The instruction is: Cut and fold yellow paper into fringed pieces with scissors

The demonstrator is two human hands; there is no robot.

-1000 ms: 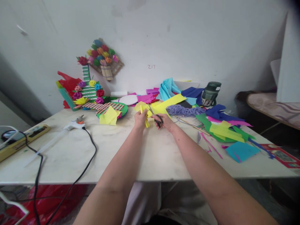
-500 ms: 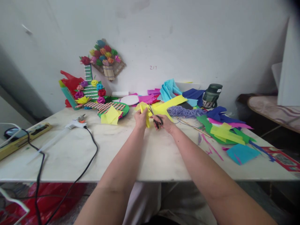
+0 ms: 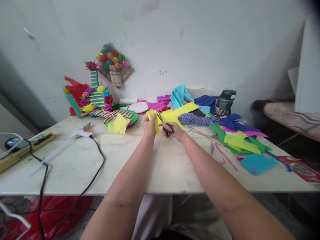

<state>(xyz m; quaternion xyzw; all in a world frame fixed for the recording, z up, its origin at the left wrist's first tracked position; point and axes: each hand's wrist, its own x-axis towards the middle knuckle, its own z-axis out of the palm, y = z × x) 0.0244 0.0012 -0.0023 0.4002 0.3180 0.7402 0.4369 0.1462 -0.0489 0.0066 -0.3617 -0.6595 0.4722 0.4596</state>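
My left hand [image 3: 149, 126] pinches a folded piece of yellow crepe paper [image 3: 156, 124] upright above the table. Black-handled scissors [image 3: 168, 130] are gripped in my right hand [image 3: 177, 131], their blades pointing up and to the left beside the paper's right edge. Whether the blades touch the paper I cannot tell. Behind my hands lies a larger yellow paper strip [image 3: 183, 113]. A loose yellow paper square [image 3: 118, 124] rests to the left on a green guitar-shaped craft piece [image 3: 133, 116] with pinkish sticks across it.
A hot glue gun [image 3: 81, 132] with a black cord lies left, near a yellow power strip [image 3: 48, 137]. Purple yarn [image 3: 196, 119], coloured paper scraps [image 3: 240, 141] and a dark green bottle [image 3: 226, 101] occupy the right and back. Paper flowers [image 3: 107, 100] stand against the wall.
The folded yellow paper and both hands have shifted very slightly. The scissors stay beside the paper, still in my right hand.
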